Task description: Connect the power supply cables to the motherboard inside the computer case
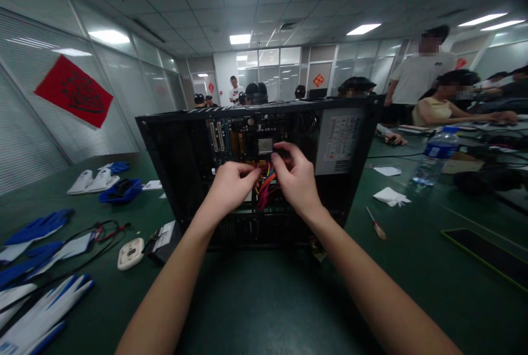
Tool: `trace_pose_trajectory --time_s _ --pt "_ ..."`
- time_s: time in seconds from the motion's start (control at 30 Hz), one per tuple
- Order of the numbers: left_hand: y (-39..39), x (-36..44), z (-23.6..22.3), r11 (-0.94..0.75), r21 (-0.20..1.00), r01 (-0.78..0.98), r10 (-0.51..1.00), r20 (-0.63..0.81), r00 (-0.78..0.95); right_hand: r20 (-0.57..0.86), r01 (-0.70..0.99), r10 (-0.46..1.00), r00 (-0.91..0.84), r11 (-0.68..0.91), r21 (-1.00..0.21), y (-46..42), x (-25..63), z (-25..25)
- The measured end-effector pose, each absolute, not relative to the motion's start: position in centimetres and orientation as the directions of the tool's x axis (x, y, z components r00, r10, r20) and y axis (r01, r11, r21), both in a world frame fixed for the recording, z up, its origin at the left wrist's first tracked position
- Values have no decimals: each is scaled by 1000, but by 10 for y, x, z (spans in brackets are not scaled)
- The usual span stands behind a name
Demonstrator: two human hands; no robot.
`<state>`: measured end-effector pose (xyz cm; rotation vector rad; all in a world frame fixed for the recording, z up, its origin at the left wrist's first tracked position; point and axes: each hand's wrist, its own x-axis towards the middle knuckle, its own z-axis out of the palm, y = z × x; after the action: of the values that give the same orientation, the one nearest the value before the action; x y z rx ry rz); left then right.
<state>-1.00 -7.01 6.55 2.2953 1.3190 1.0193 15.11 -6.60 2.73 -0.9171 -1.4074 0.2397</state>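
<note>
A black computer case (160, 179) stands open in front of me, its motherboard (237, 146) showing inside. Several coloured power cables (267, 190) hang in a bundle between my hands. My left hand (231, 186) is pinched closed at the left side of this bundle, near its upper end; the exact grip at the fingertips is hard to see. My right hand (297, 179) is beside the bundle on the right, its thumb and index finger curved and apart near the square metal processor (265, 145). Its other fingers are partly hidden.
A power supply (339, 140) fills the case's upper right. On the green table are a screwdriver (376, 224), water bottle (436, 154), phone (489, 256), blue tray (120, 192), and work gloves (45, 311). Other people (443, 99) sit and stand beyond.
</note>
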Motion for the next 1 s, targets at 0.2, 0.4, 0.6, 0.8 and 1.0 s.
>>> trace_pose_trajectory --time_s 0.2,0.4,0.6,0.8,1.0 --pt "-23 -12 21 -315 396 862 944 229 239 604 572 796 30 482 -664 -37 153 -2" --pt "-18 2 10 -210 326 922 975 145 171 414 670 906 90 253 -698 -26 155 -12" --pt "-20 10 11 -233 232 944 966 164 198 317 654 942 107 174 -736 -22 157 -12" --pt "-23 11 10 -254 209 944 956 202 213 299 629 948 106 169 -759 -20 159 -13" --pt "-21 11 7 -274 206 940 954 183 238 305 636 946 106 171 -752 -19 159 -15"
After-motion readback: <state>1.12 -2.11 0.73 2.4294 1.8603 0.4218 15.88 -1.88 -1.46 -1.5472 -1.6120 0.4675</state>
